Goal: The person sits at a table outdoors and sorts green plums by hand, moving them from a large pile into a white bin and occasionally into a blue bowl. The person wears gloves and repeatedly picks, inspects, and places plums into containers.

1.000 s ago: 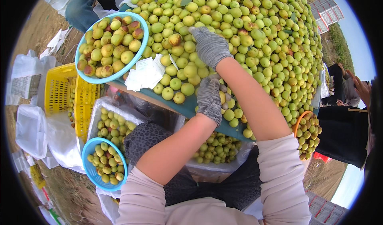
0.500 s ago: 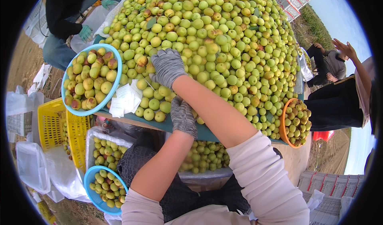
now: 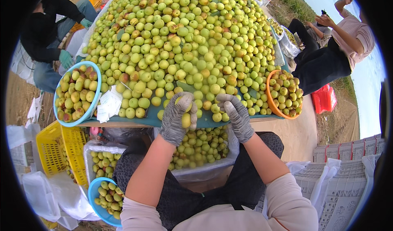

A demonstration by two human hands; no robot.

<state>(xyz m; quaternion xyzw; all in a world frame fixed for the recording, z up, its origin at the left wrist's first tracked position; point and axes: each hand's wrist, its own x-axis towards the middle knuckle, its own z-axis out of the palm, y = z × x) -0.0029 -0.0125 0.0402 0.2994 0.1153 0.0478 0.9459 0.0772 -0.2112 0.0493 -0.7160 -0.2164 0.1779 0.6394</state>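
A big heap of green jujubes, many with brown patches, covers the table. My left hand, in a grey knitted glove, is closed around jujubes at the heap's near edge; one yellowish jujube shows between the fingers and thumb. My right hand, gloved alike, hovers at the same edge, a little apart from the left. Its fingers are bent loosely toward the nearest fruit, and I see nothing held in them. Below both hands, between my knees, a plastic-lined crate holds more jujubes.
A blue basin of browner jujubes and white paper slips sit at the table's left; an orange basin at its right. Lower left are a yellow crate and another blue basin. People sit left and right; grey crates stand lower right.
Both hands have drawn back to the table's near edge and moved apart, the right one shifting to the right. Jujubes now show in my left hand. The view has turned.
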